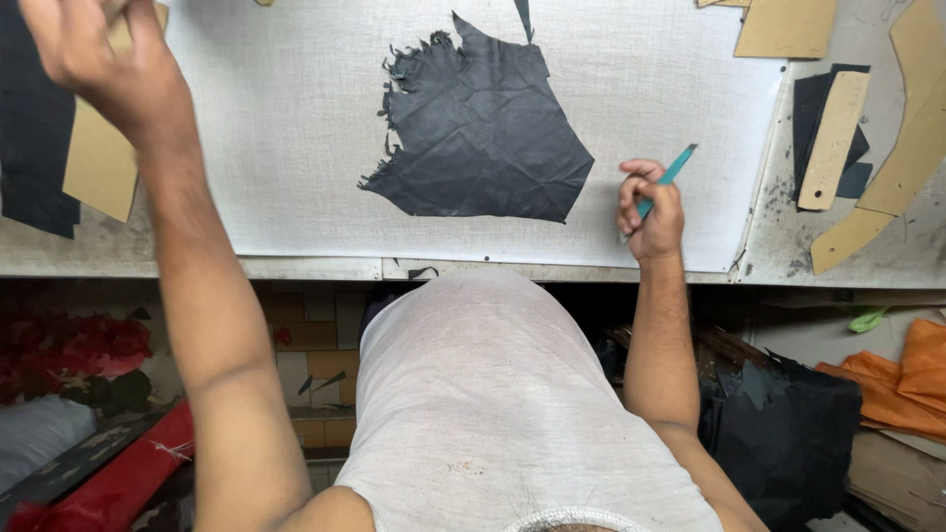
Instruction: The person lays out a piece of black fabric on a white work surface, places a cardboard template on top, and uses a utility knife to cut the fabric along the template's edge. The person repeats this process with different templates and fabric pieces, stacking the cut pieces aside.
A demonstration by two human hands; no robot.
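1 crumpled black leather scrap (483,133) lies mid-way on the white cutting board (276,128). Just right of the scrap, the right hand (650,209) is clamped on 1 teal-handled knife (668,179). Far left of it, the left hand (94,49) pinches 1 tan cardboard pattern (99,163). This looks like the pattern-laying step; the pattern would need to sit flat on the scrap.

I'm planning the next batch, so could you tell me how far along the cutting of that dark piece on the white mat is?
Done: the black leather piece lies flat on the white mat, some edges straight, the left one ragged. In hand: the right hand holds a teal-handled knife beside the piece; the left hand is at a tan card pattern off to the left. Left: no pattern lies on the piece.
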